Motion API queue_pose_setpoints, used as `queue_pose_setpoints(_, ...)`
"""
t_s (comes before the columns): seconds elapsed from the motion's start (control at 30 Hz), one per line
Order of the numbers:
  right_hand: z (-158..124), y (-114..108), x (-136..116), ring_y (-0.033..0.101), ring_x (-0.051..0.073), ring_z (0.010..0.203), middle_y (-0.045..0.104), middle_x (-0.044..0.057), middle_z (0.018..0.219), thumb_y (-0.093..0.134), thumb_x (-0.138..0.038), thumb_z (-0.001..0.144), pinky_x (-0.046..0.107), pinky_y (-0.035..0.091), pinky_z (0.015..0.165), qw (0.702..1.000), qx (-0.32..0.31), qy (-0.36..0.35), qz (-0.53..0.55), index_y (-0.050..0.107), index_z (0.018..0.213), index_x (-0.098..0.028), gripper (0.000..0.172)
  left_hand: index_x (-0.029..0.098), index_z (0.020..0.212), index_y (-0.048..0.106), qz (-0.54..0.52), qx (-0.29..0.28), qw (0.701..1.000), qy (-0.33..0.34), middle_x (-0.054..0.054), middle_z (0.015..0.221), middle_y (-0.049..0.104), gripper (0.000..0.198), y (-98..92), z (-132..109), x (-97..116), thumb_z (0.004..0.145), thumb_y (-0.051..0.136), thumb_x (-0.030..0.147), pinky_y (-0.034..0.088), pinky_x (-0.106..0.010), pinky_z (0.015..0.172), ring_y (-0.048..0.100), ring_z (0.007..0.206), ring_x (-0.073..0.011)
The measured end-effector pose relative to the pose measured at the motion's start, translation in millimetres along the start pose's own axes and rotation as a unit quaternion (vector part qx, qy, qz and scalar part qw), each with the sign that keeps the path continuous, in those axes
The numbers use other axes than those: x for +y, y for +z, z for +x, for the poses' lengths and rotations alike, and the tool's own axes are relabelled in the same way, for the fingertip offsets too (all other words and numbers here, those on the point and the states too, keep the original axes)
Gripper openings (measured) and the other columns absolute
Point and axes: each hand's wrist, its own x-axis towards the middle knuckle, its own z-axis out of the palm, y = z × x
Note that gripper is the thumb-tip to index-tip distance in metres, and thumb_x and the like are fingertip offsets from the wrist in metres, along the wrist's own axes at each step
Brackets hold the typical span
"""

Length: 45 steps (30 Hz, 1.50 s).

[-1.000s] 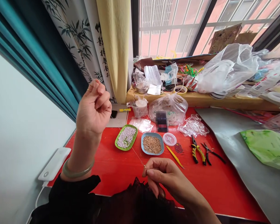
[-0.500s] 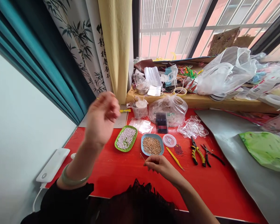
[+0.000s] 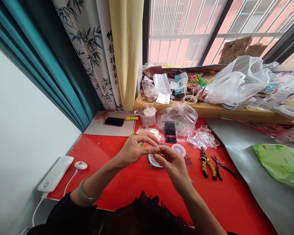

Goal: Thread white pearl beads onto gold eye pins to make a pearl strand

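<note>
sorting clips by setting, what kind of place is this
Likely a home craft table by a window, used for beadwork: a blue dish of beads under the hands, pliers on the red table, curtains and a cluttered sill behind.

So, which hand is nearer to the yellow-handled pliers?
Right. The right hand is just left of the yellow-handled pliers; the left hand is farther left, beyond it.

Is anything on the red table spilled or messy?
Nothing looks spilled. The beads stay inside the blue dish below the left hand and right hand, whose fingertips meet. The pliers lie flat on the red table. Only the window ledge is cluttered with bags.
</note>
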Motion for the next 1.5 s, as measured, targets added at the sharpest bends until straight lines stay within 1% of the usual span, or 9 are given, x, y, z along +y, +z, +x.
queue_pose_setpoints(0.33,4.3,3.5,12.0,0.046,0.01,0.052,0.059,-0.001,0.062,0.065,-0.043,0.075,0.023,0.035,0.05,0.997,-0.032,0.061,0.022,0.058,0.069,-0.019,0.026,0.017,0.063,0.069,-0.047,0.096,0.993,-0.043,-0.005,0.08,0.067,0.011,-6.8,-5.6,-18.1,0.067,0.07,0.027,0.045,-0.036,0.087,0.059,0.091,-0.0204)
queue_pose_setpoints(0.5,-5.0,-5.2,18.6,0.045,0.01,0.054,0.058,-0.002,0.061,0.068,-0.04,0.073,0.022,0.034,0.052,0.996,-0.004,0.093,-0.002,0.059,0.066,-0.018,0.025,0.013,0.093,0.064,0.082,0.141,0.981,-0.107,-0.008,0.095,0.066,0.022,-40.5,6.2,-69.8,0.084,0.058,0.032,0.046,-0.04,0.086,0.061,0.093,-0.0206)
queue_pose_setpoints(0.63,-14.6,-12.2,25.9,0.043,0.011,0.056,0.058,-0.001,0.063,0.067,-0.041,0.074,0.023,0.033,0.052,0.994,0.028,0.105,-0.013,0.059,0.069,-0.019,0.024,0.015,0.108,0.058,0.222,0.097,0.947,-0.209,-0.008,0.11,0.061,0.025,-66.7,14.5,-125.6,0.088,0.055,0.028,0.051,-0.042,0.08,0.061,0.093,-0.021)
queue_pose_setpoints(0.77,-21.8,-15.7,31.9,0.042,0.011,0.054,0.058,0.0,0.063,0.067,-0.043,0.073,0.023,0.033,0.051,0.992,0.04,0.119,-0.017,0.059,0.068,-0.019,0.027,0.016,0.113,0.056,0.318,0.064,0.906,-0.272,-0.009,0.116,0.058,0.028,-71.5,12.3,-163.3,0.088,0.055,0.028,0.051,-0.043,0.081,0.06,0.097,-0.022)
queue_pose_setpoints(0.9,-27.2,-17.1,35.7,0.042,0.011,0.053,0.058,0.0,0.062,0.067,-0.045,0.072,0.023,0.033,0.05,0.99,0.046,0.131,-0.023,0.059,0.069,-0.018,0.028,0.016,0.114,0.055,0.364,0.047,0.882,-0.295,-0.009,0.117,0.058,0.028,-69.2,9.5,-178.9,0.088,0.055,0.028,0.051,-0.043,0.082,0.059,0.098,-0.0223)
queue_pose_setpoints(1.07,-29.7,-18.0,36.7,0.043,0.01,0.053,0.058,0.0,0.062,0.066,-0.044,0.073,0.022,0.035,0.051,0.99,0.039,0.13,-0.041,0.059,0.068,-0.018,0.028,0.017,0.113,0.056,0.356,0.06,0.883,-0.302,-0.009,0.117,0.058,0.028,-70.2,8.2,-183.1,0.088,0.055,0.028,0.05,-0.043,0.082,0.059,0.099,-0.0223)
queue_pose_setpoints(1.23,-27.8,-17.6,33.6,0.045,0.011,0.052,0.059,0.0,0.061,0.061,-0.043,0.076,0.022,0.035,0.049,0.991,0.035,0.106,-0.078,0.057,0.068,-0.018,0.026,0.016,0.113,0.056,0.267,0.113,0.915,-0.282,-0.009,0.116,0.058,0.028,-68.5,7.0,-171.9,0.088,0.055,0.028,0.051,-0.043,0.081,0.06,0.097,-0.0221)
queue_pose_setpoints(1.37,-28.8,-14.6,23.8,0.05,0.013,0.057,0.059,0.0,0.062,0.058,-0.037,0.079,0.025,0.038,0.052,0.989,0.045,0.052,-0.132,0.058,0.069,-0.018,0.021,0.014,0.109,0.057,0.127,0.145,0.953,-0.234,-0.008,0.107,0.061,0.025,-53.8,5.1,-143.9,0.088,0.055,0.028,0.053,-0.039,0.075,0.062,0.089,-0.02)
queue_pose_setpoints(1.5,-34.3,-7.0,0.5,0.048,0.013,0.06,0.06,0.0,0.066,0.058,-0.025,0.08,0.027,0.038,0.057,0.979,0.061,-0.035,-0.192,0.061,0.072,-0.02,0.01,0.012,0.089,0.062,-0.049,0.152,0.973,-0.168,-0.003,0.084,0.066,0.019,-23.9,-9.1,-94.2,0.083,0.062,0.03,0.053,-0.03,0.065,0.063,0.072,-0.0142)
